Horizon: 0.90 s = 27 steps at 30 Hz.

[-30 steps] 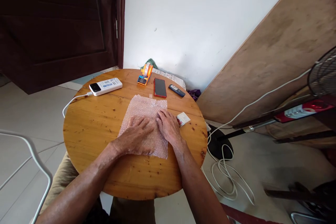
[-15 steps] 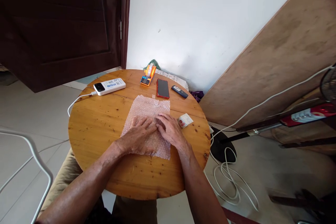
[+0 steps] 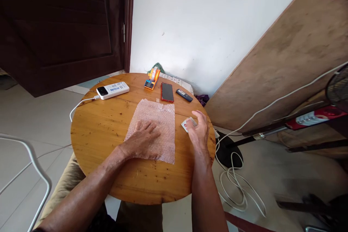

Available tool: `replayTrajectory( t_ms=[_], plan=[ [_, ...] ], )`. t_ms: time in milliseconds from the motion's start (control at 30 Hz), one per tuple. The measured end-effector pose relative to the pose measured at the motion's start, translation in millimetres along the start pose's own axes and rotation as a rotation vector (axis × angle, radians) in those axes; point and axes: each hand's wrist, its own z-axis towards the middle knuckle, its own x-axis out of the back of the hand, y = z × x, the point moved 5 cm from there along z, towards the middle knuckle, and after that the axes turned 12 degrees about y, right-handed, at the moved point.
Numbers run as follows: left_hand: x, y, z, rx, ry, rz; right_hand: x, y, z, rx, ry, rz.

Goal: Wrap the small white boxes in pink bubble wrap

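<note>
A sheet of bubble wrap (image 3: 165, 134) lies flat on the round wooden table (image 3: 100, 127). My left hand (image 3: 143, 138) rests on it, palm down with the fingers spread. Over at the right, my right hand (image 3: 199, 130) hovers at a small white box (image 3: 185, 124) with red print, thumb and fingers apart around it. The hand covers part of the box, and whether it touches it I cannot tell. Behind the wrap lie a phone (image 3: 167, 92) in a red case and a dark blue handheld device (image 3: 184, 95).
An orange tape dispenser (image 3: 152, 78) stands at the table's back edge. A white power bank (image 3: 113, 90) with a cable plugged in lies at the back left. Beyond the table are a white wall (image 3: 174, 25) and a leaning wooden board (image 3: 272, 61). Loose white cable (image 3: 239, 185) coils on the floor.
My right hand has left the bubble wrap and moved right to the small white box, its fingers now parted. My left hand has stayed flat on the wrap.
</note>
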Motion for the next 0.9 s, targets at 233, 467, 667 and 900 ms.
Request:
replayTrajectory(
  t_ms=[233,467,667,900],
  plan=[
    [0.1,-0.9,-0.6,0.015,0.008,-0.006,-5.6,22.8,-8.1,-0.221,-0.275,-0.101],
    [0.9,-0.6,0.1,0.009,0.029,-0.008,-3.4,12.6,-4.9,-0.263,-0.157,0.021],
    [7.2,2.1,2.7,0.034,0.099,-0.083,-16.6,-25.2,-16.3,-0.333,-0.273,0.653],
    [38.2,-36.7,3.2,0.559,0.485,-0.172,-45.8,-56.8,-48.4,-0.370,-0.697,0.788]
  ],
)
